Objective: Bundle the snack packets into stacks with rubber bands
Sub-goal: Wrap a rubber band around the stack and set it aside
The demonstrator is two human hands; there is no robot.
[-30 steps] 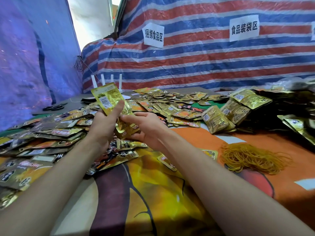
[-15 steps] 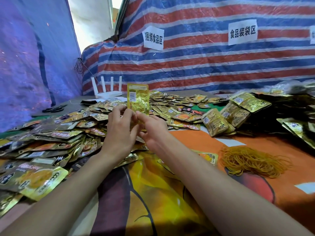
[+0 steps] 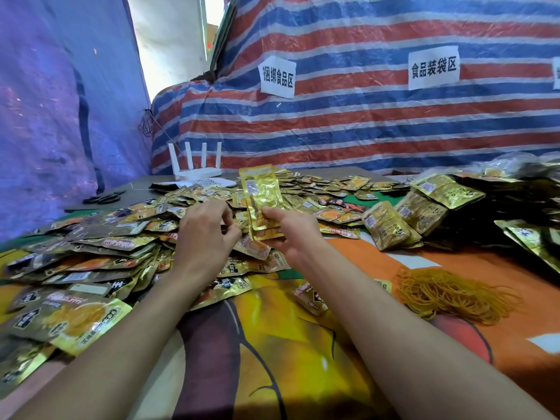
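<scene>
Loose snack packets (image 3: 100, 253) sprawl across the frame's left and centre: light, glossy foil, likely slippery. At centre the right hand (image 3: 291, 234) pinches a thin upright stack (image 3: 262, 198) by its lower end; it is best squeezed across the flat faces. Whether the curled left hand (image 3: 206, 234) holds anything, I cannot tell.

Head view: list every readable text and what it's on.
"捆绑食品区": left white sign on the striped tarp.
"食品装袋区": right white sign, same tarp.
A third sign, right edge: cut off, unreadable.
Print on the loose snack packets and the held packets in the right hand: too blurred to read.
</scene>
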